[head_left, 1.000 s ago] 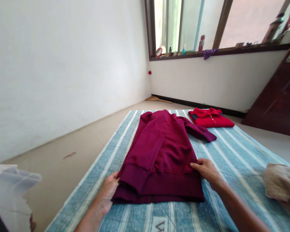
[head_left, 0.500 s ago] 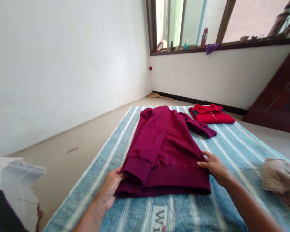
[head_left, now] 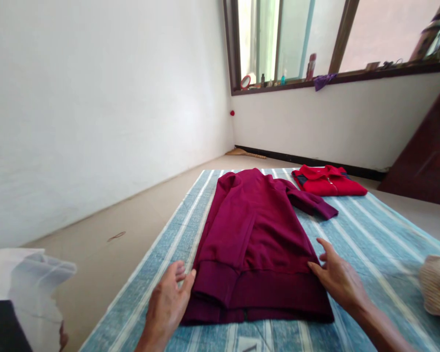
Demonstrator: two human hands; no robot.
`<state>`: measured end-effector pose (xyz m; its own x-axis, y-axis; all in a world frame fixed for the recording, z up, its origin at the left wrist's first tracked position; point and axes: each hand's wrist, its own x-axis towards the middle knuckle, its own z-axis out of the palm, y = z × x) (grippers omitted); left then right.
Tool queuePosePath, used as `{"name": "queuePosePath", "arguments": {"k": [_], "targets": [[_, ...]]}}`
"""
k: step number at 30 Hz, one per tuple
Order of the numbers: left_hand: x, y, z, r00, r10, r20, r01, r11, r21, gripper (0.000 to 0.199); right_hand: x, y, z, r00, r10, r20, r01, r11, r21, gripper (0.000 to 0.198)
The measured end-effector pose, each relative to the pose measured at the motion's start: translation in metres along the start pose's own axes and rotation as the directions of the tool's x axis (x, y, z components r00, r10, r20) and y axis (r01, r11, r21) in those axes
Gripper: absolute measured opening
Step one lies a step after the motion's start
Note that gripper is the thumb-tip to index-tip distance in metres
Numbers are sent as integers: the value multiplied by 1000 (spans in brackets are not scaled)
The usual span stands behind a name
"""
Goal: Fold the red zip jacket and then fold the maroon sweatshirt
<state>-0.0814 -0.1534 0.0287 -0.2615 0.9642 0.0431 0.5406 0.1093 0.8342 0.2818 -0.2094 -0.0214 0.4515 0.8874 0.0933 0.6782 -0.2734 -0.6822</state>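
Note:
A maroon long-sleeved sweatshirt lies flat on the blue striped cloth, its hem toward me. Its left sleeve is folded down over the front, with the cuff near the hem; the other sleeve sticks out to the right. Beside the cuff, at the left edge, is my left hand, fingers apart and the thumb close to the fabric. My right hand is at the right edge just above the hem band. Its thumb touches the fabric while the fingers spread away from it.
A folded red collared garment lies at the far right of the striped cloth. A beige knitted item sits at the right edge. White sheer material is at lower left. A broom lies by the wall.
My left hand has let go of the cuff corner and opened beside it. My right fingers have spread at the hem's side. The view has tipped up slightly.

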Motion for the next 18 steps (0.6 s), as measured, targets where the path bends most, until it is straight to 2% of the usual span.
{"name": "queuePosePath", "arguments": {"k": [1,3,5,7,9,12,15,18], "targets": [[-2,3,1,993,108,-49,-104,992,70,35,-5,-6,0,992,-102,-80,95,991,-90,52],[-9,11,10,956,292,-23,-283,942,178,32,-14,-22,5,935,-315,-162,288,943,-170,36],[-20,20,24,909,409,82,-415,863,287,35,-23,-38,15,862,-480,-161,451,873,-188,28],[-30,27,43,865,471,175,-497,753,430,39,-28,-50,29,808,-582,-91,558,806,-197,23],[-37,33,60,842,483,240,-528,646,551,42,-30,-54,45,786,-618,-2,604,769,-210,20],[-38,42,76,861,410,302,-497,546,675,49,-30,-47,63,789,-613,52,606,760,-235,18],[-35,49,80,876,315,365,-480,505,717,53,-30,-35,73,776,-630,24,615,748,-250,20],[-32,53,80,869,291,401,-496,503,708,52,-32,-30,76,766,-643,-3,621,740,-258,22]]}}
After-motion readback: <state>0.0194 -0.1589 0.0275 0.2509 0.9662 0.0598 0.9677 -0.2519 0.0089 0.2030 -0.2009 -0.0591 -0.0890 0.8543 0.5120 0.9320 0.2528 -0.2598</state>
